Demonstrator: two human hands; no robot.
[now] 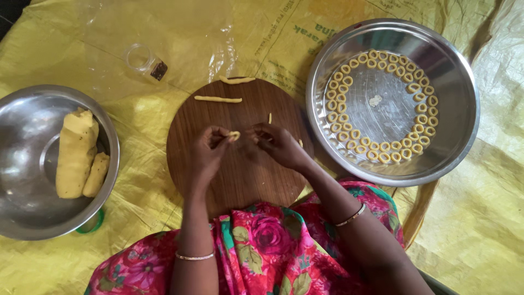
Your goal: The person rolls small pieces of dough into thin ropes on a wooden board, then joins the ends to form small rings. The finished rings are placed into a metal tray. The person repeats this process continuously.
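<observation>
— How far along? 
— Both hands, left hand point(210, 146) and right hand point(278, 143), pinch a dough ring point(234, 135) above the wooden board point(240, 175). Right of the board, the steel tray point(453, 82) holds many rings; left, dough lumps point(76, 155) remain.

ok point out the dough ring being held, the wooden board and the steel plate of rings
dough ring point(234, 135), head view, on the small loop itself
wooden board point(245, 175), head view, bare lower surface
steel plate point(458, 109), head view, right inner rim

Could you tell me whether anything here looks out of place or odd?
One thing: a small clear plastic jar lies on its side on the yellow sheet, away from the round wooden board. A pale fleck also sits alone at the middle of the steel tray, apart from the dough rings.
</observation>
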